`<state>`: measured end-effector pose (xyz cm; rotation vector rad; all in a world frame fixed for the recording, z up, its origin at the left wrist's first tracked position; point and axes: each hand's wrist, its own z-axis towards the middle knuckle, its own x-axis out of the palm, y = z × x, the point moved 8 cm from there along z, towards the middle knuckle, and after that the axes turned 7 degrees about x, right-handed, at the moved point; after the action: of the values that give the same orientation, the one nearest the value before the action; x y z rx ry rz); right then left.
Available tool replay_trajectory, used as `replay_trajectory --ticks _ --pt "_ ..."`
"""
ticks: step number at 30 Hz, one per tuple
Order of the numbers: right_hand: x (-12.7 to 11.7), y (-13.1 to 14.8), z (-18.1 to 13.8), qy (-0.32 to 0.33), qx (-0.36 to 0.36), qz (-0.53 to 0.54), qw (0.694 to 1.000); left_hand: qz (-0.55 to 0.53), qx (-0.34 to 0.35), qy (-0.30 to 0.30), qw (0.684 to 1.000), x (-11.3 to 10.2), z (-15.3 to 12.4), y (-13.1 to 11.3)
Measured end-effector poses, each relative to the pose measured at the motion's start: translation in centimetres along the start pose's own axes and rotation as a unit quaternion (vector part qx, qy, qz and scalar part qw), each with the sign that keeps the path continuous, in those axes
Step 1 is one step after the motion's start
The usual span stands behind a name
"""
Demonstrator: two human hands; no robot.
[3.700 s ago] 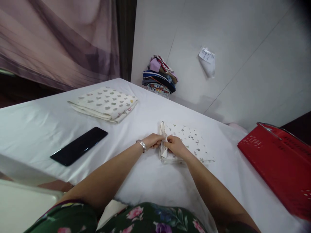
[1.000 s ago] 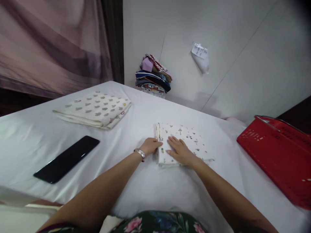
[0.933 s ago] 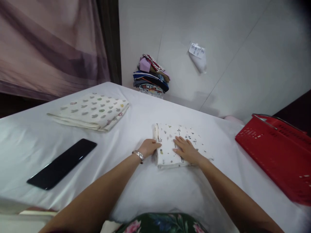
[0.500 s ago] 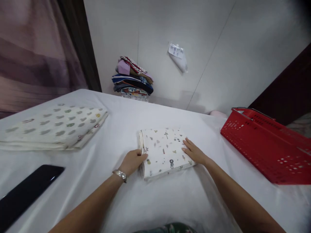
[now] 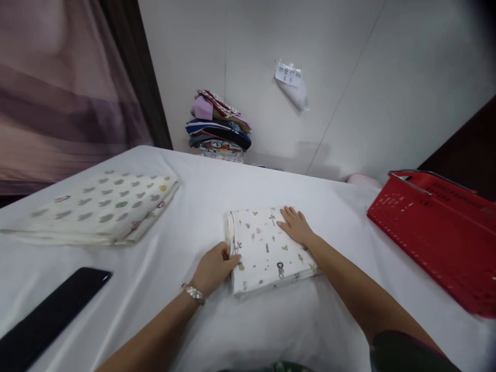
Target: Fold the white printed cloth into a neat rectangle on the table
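A small folded white cloth [image 5: 267,253] with tiny printed figures lies on the white table [image 5: 240,191] in front of me. My left hand [image 5: 215,267], with a silver bracelet on the wrist, grips the cloth's left folded edge with curled fingers. My right hand [image 5: 295,225] lies flat and open on the cloth's far right part, fingers stretched out.
A larger folded cloth with green prints [image 5: 104,206] lies at the left. A black phone [image 5: 46,315] sits near the front left. A red basket [image 5: 437,232] stands at the right. A pile of coloured fabrics [image 5: 219,126] leans against the wall, beside a taped note [image 5: 289,75].
My right hand has slid from the cloth's near part over to its right side and then up to its far part. My left hand stays on the left edge. The view turned right.
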<state>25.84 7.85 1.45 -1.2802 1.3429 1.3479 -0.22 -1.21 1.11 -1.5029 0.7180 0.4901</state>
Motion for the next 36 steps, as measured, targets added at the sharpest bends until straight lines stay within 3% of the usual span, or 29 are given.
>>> replay_trajectory --ticks 5,10,16,19,22,26,32,36 --pt "1.0 -0.9 0.8 0.027 0.018 0.005 0.999 -0.019 -0.007 -0.008 1.0 -0.1 -0.1 0.0" --pt "-0.2 1.0 0.6 -0.015 -0.009 0.007 1.0 -0.036 -0.017 -0.01 0.999 0.1 -0.1 0.6" --pt "1.3 2.1 0.5 0.058 -0.029 0.018 0.998 -0.035 -0.032 -0.023 0.999 -0.1 -0.3 0.4" --pt "0.0 -0.1 -0.6 0.026 0.009 0.03 0.999 -0.028 -0.034 -0.028 0.999 -0.4 -0.4 0.2" --pt "-1.3 -4.2 -3.2 -0.024 0.069 0.058 0.996 -0.032 -0.027 -0.031 0.999 -0.6 -0.2 0.2" --pt "-0.3 -9.0 -7.5 0.006 0.168 0.206 0.964 -0.002 -0.017 -0.027 0.999 -0.7 0.9 0.1" --pt "0.7 -10.5 -10.0 0.022 0.229 0.344 0.91 0.036 -0.017 -0.006 0.999 -0.3 2.7 -0.8" --pt "0.9 -10.4 -9.8 0.09 0.273 0.392 0.874 0.013 -0.051 -0.001 0.999 -0.4 2.9 -1.0"
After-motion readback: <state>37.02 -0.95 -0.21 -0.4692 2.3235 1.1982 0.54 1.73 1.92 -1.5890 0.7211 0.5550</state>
